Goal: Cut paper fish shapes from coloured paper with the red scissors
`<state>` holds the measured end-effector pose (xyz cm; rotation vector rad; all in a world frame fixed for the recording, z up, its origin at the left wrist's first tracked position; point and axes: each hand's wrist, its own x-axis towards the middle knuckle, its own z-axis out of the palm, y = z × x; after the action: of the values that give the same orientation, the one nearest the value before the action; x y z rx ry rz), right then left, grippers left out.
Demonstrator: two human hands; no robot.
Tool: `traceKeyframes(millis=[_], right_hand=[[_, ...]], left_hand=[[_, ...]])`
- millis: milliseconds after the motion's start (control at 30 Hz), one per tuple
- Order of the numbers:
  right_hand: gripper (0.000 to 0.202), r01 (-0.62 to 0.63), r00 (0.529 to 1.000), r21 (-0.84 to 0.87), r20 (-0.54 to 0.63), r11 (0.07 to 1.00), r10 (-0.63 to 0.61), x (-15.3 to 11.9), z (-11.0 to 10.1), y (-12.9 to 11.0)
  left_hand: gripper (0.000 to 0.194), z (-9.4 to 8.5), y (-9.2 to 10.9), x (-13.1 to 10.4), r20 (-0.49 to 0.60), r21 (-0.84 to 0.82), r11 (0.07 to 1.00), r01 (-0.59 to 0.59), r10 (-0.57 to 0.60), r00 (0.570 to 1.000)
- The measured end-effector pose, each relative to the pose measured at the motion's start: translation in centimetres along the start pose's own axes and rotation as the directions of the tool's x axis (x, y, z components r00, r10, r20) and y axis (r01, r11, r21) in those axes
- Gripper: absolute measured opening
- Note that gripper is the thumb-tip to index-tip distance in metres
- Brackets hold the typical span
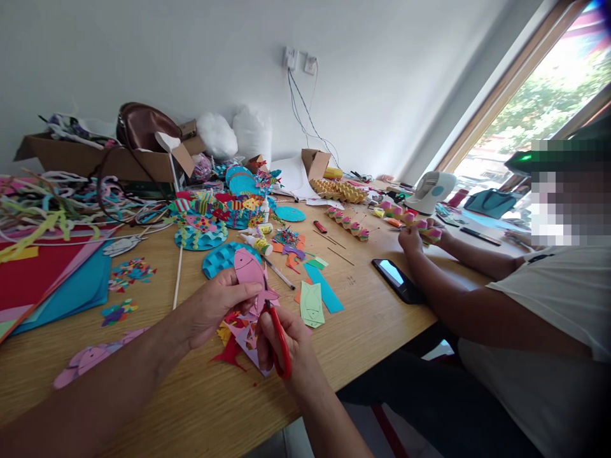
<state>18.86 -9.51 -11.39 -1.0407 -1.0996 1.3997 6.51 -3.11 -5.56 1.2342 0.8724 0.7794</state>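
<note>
Between the thumb and fingers of my left hand point(222, 302) is a pink paper fish point(249, 267) with a drawn eye and outline. My right hand point(289, 340) is closed round the red handles of a pair of scissors point(282, 343), whose blades are at the fish's tail. Below both hands lie pink, red and yellow paper scraps point(231, 353). A pale green paper piece with a fish drawn on it point(312, 304) rests to the right, beside a blue paper strip point(324, 289). More pink paper fish point(90, 359) lie at the left, partly behind my forearm.
Blue craft bases with paper fish point(200, 235), glue bottles point(258, 243) and a pen point(279, 272) stand or lie beyond my hands. Coloured sheets point(62, 280) are stacked left. At right, a co-worker's hands point(413, 238) hold an egg-carton caterpillar near a phone point(396, 277).
</note>
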Motion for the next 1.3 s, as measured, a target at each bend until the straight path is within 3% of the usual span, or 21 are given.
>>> traceKeyframes(millis=[300,967,1300], right_hand=[[0.053,-0.013,1.0,0.001,0.005,1.0,0.013,-0.03,-0.03,0.28],[0.054,0.0,1.0,-0.061,-0.031,0.998,-0.002,-0.02,0.15,-0.42],[0.054,-0.019,0.999,-0.073,-0.037,0.997,0.017,-0.08,0.22,-0.2]], left_hand=[[0.023,0.01,-0.28,0.2,-0.076,-0.035,0.999,-0.031,0.029,0.997],[0.02,-0.24,-0.37,0.27,0.001,-0.036,0.999,0.017,-0.017,1.0],[0.023,-0.44,-0.53,0.34,-0.026,-0.018,1.0,-0.008,0.008,1.0]])
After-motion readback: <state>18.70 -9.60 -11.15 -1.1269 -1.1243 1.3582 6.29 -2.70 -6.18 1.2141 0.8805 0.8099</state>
